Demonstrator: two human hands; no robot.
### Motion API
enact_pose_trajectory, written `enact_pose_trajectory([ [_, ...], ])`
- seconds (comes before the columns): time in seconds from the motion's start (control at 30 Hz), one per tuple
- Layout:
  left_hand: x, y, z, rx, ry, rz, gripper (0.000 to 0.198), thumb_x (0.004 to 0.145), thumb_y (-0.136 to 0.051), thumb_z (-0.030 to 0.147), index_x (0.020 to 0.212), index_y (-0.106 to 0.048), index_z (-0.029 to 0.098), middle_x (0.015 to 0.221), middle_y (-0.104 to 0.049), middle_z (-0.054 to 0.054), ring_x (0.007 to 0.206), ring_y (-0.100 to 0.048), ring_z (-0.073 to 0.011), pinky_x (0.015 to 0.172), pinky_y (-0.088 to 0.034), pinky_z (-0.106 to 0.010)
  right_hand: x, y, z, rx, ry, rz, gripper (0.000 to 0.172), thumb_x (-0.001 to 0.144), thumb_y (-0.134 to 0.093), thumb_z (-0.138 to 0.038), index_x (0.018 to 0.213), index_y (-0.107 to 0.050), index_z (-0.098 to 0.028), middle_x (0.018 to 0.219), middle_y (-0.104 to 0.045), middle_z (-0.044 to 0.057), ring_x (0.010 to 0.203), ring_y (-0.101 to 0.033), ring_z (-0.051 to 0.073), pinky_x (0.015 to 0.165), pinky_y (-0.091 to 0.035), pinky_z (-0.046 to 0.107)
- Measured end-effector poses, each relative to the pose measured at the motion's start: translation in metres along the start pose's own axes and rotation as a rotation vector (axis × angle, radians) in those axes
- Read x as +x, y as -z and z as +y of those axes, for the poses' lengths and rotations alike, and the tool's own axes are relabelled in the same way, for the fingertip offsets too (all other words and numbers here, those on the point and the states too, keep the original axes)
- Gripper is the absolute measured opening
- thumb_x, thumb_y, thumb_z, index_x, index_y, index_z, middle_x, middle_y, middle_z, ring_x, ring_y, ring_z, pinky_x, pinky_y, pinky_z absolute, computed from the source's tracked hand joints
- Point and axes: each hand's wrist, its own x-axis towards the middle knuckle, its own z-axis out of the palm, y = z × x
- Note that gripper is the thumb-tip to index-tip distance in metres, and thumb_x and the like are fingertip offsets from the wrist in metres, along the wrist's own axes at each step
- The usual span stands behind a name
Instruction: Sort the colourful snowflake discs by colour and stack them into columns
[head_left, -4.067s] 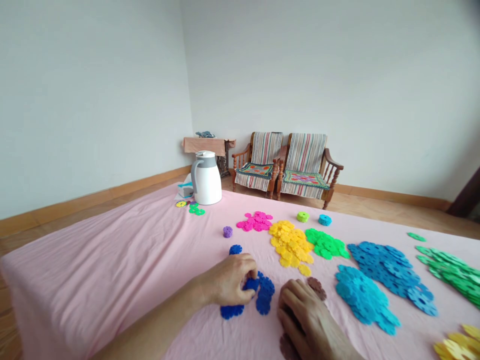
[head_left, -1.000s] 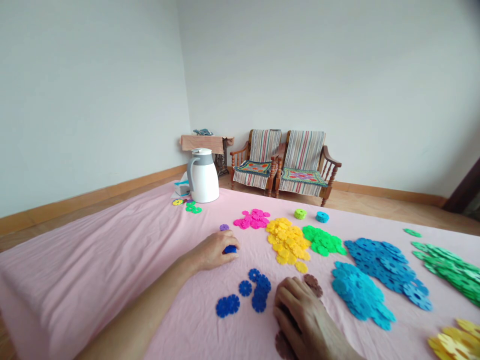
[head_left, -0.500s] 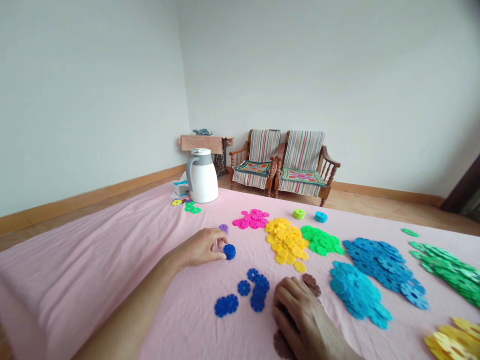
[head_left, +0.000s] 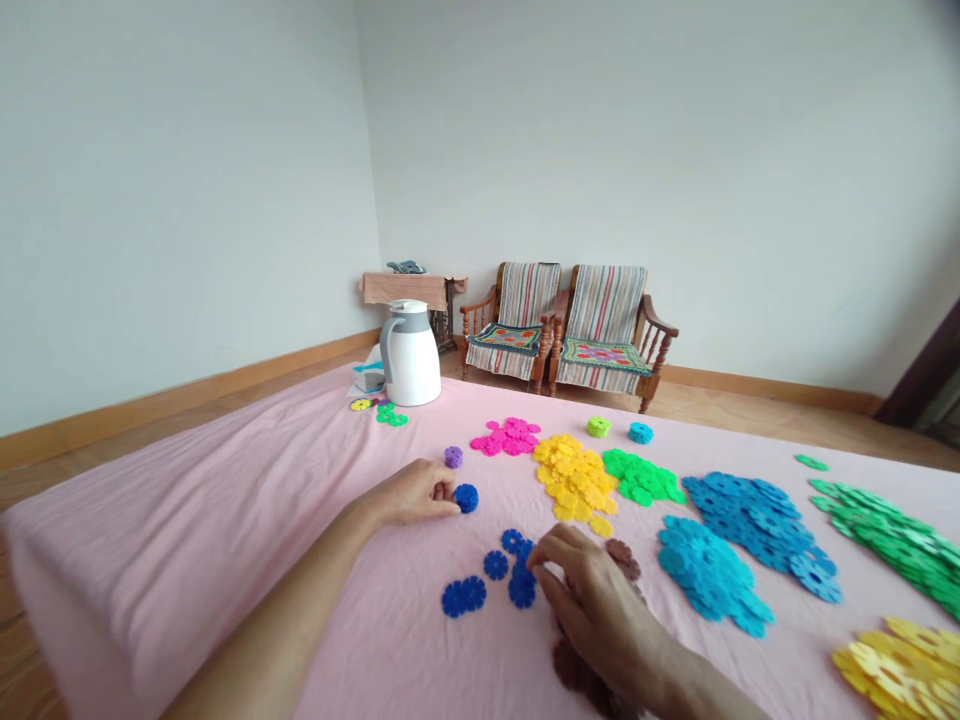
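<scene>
My left hand (head_left: 415, 492) rests on the pink cloth with its fingers curled. The fingertips pinch a small stack of dark blue discs (head_left: 466, 497). A purple stack (head_left: 452, 457) stands just beyond it. My right hand (head_left: 592, 600) reaches left with its fingers bent together, and their tips close on one of several loose dark blue flower-shaped discs (head_left: 519, 577) lying flat. Brown discs (head_left: 623, 556) lie beside that hand and more show under the wrist (head_left: 571, 664).
Piles of discs spread across the pink-covered table (head_left: 225, 520): pink (head_left: 506, 437), yellow (head_left: 576, 478), green (head_left: 641, 479), blue (head_left: 757, 512), light blue (head_left: 709, 577). A white jug (head_left: 410, 354) stands at the far end. Two striped chairs (head_left: 570, 330) stand by the wall.
My left hand carried dark blue discs from the loose group up to the small stack and stays on it. My right hand slid left off the brown discs onto the loose blue discs.
</scene>
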Motion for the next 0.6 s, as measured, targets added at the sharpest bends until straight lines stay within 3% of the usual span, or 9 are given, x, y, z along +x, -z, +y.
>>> enact_pose_trajectory([
  [0.3, 0.000, -0.004, -0.001, -0.011, -0.011, 0.012, 0.021, 0.072, -0.060, 0.034, 0.064, -0.054, 0.015, 0.058, -0.048, 0.004, 0.056, -0.044, -0.0101, 0.052, -0.031, -0.020, 0.062, -0.017, 0.002, -0.290, 0.016, -0.163, 0.034, 0.075, -0.041, -0.001, 0.096, -0.062, -0.018, 0.097, -0.059, 0.007, 0.088, -0.056, 0.016, 0.075, -0.038, 0.028],
  [0.6, 0.001, -0.004, -0.001, -0.010, -0.028, -0.009, 0.018, 0.071, -0.061, 0.031, 0.067, -0.055, 0.015, 0.062, -0.052, 0.003, 0.057, -0.045, -0.0101, 0.051, -0.030, -0.020, 0.086, -0.034, 0.005, -0.471, 0.080, -0.210, 0.034, 0.073, -0.043, -0.003, 0.098, -0.059, -0.019, 0.093, -0.058, 0.008, 0.085, -0.054, 0.019, 0.064, -0.035, 0.027],
])
